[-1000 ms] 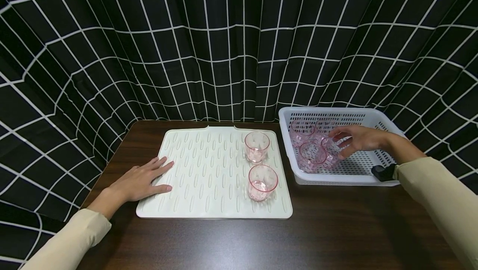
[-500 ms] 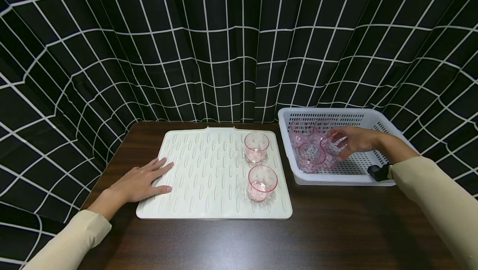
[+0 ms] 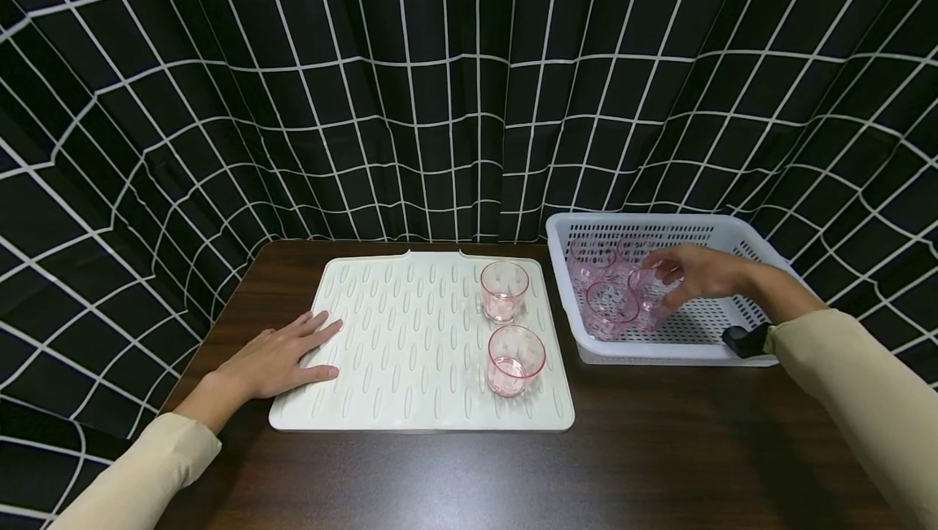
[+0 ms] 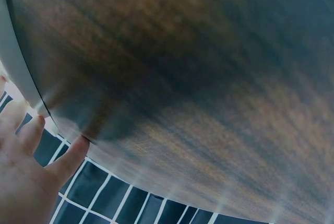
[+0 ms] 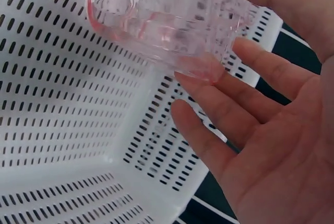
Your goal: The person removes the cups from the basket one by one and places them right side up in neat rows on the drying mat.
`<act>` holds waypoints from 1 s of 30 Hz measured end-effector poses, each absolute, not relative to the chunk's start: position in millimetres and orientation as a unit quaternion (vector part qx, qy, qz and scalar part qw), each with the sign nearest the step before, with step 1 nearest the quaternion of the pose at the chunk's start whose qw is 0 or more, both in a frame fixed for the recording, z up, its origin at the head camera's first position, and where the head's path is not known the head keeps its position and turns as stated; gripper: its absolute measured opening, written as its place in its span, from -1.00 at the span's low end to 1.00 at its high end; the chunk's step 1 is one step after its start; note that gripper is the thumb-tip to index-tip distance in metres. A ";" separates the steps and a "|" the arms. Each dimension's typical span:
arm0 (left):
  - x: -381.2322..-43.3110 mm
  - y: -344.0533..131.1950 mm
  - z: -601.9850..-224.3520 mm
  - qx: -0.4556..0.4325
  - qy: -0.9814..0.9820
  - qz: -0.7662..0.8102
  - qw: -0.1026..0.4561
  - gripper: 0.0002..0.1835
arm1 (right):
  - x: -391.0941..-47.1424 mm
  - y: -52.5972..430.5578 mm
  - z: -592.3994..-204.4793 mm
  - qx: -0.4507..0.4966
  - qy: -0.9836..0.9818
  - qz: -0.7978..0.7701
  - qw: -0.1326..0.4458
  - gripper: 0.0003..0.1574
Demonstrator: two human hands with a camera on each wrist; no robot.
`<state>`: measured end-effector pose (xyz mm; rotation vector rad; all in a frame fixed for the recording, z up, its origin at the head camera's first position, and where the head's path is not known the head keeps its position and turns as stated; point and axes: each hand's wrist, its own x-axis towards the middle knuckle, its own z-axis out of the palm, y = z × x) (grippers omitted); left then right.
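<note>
My right hand (image 3: 699,271) reaches into the white basket (image 3: 755,241), its thumb and fingers curled about a clear pink-rimmed glass (image 3: 646,310). In the right wrist view, fingertips meet the side of this glass (image 5: 156,25), with the thumb above it. Several other pink glasses (image 3: 610,318) stand close beside it in the basket's left half. My left hand (image 3: 282,355) lies flat, fingers spread, on the left edge of a white ribbed drying mat (image 3: 396,351). Two more glasses stand upright along the mat's right side, a far glass (image 3: 504,298) and a near glass (image 3: 510,379).
The dark wood table (image 3: 454,477) runs in front of the mat and basket. Behind and at both sides hangs a black curtain (image 3: 440,107) with white grid lines. A black strap device (image 3: 746,340) sits on my right wrist, over the basket's near rim.
The right hand has shifted slightly left at the glass, and its thumb has moved lower along the side. The left hand and the glasses on the mat have stayed put.
</note>
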<state>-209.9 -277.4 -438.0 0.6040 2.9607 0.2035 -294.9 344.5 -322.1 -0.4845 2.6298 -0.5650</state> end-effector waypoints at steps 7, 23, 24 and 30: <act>-210.0 -277.4 -438.0 0.198 0.976 0.069 0.056 -0.06 | -288.7 342.3 -308.7 -0.187 0.951 -0.195 0.148 0.03; -208.9 -276.3 -436.5 0.200 0.976 0.071 0.052 -0.07 | -273.2 311.8 -269.2 -0.200 0.946 -0.256 0.018 -0.12; -209.0 -276.2 -436.8 0.199 0.976 0.072 0.053 -0.07 | -272.0 307.6 -268.3 -0.201 0.945 -0.257 0.009 -0.12; -208.9 -275.8 -437.1 0.200 0.976 0.069 0.052 -0.07 | -265.0 278.0 -266.2 -0.234 0.931 -0.280 -0.030 -0.17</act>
